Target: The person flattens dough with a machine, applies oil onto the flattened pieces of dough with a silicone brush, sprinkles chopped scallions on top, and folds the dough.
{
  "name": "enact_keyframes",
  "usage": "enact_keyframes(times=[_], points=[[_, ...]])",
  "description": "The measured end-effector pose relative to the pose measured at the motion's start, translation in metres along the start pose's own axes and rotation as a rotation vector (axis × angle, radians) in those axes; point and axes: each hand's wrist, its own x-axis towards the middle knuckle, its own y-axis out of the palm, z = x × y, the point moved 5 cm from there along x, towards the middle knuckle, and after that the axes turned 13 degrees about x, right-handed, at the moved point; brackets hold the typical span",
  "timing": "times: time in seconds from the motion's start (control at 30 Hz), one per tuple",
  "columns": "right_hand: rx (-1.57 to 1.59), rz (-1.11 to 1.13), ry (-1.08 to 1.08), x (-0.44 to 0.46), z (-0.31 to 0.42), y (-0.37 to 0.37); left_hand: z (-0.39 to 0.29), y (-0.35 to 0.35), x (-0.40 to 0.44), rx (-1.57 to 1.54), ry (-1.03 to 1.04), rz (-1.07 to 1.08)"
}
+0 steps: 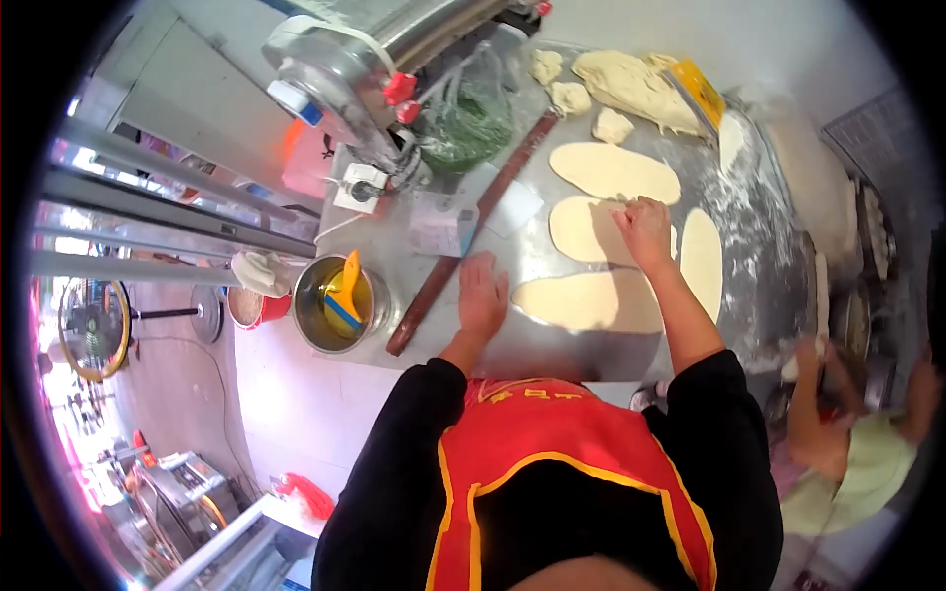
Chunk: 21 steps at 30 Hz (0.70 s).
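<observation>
My left hand point(481, 295) lies flat on the metal table with fingers stretched out, close to a long dark-red wooden rolling pin point(473, 231). It holds nothing. My right hand point(645, 231) is over the right end of the middle flat dough sheet point(581, 229), fingers curled together; whatever is in them is hidden. Its shadow falls on the dough. Other oval dough sheets lie around it: one behind point(613, 172), one in front point(581, 301) under my forearm's shadow, and one to the right point(702, 261).
At the back lie a large dough lump point(631, 89), smaller pieces and a yellow scraper point(696, 91). A steel pot point(317, 335) with yellow liquid and an orange-handled brush point(345, 286) stands left. Greens in a plastic bag point(468, 123) sit near a machine point(335, 74). Another person point(867, 453) is at right.
</observation>
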Motion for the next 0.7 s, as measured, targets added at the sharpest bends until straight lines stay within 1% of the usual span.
enact_keyframes(times=[0.03,0.13,0.17,0.2,0.23,0.27,0.33,0.43,0.53,0.63,0.7], points=[[0.068,-0.057,0.014,0.013,-0.011,0.014,-0.002,-0.001,0.002,0.0,-0.004,0.006],[0.053,-0.155,-0.194,0.065,0.035,0.009,-0.002,-0.001,0.002,0.024,-0.046,0.054],[0.313,-0.136,-0.231,0.088,0.045,0.018,-0.003,-0.002,0.004,0.024,-0.062,0.067],[0.449,-0.071,-0.324,0.113,0.06,0.028,-0.002,-0.001,0.005,0.024,-0.078,0.081],[0.575,-0.038,-0.315,0.136,0.082,0.035,-0.002,-0.002,0.005,0.002,-0.071,0.052],[0.618,0.042,-0.333,0.155,0.106,0.039,-0.003,-0.003,0.006,0.005,-0.089,0.064],[0.668,0.114,-0.4,0.193,0.139,0.061,-0.004,-0.007,0.008,0.009,-0.125,0.089],[0.634,0.074,-0.575,0.247,0.153,0.113,-0.003,-0.005,0.007,0.007,-0.121,0.08],[0.241,0.328,-0.478,0.286,0.163,0.149,-0.003,-0.009,0.01,0.043,-0.115,0.087],[0.156,0.577,-0.253,0.294,0.175,0.166,-0.002,-0.01,0.012,0.058,-0.134,0.113],[0.025,0.471,-0.517,0.288,0.181,0.188,-0.002,-0.007,0.011,0.075,-0.163,0.161]])
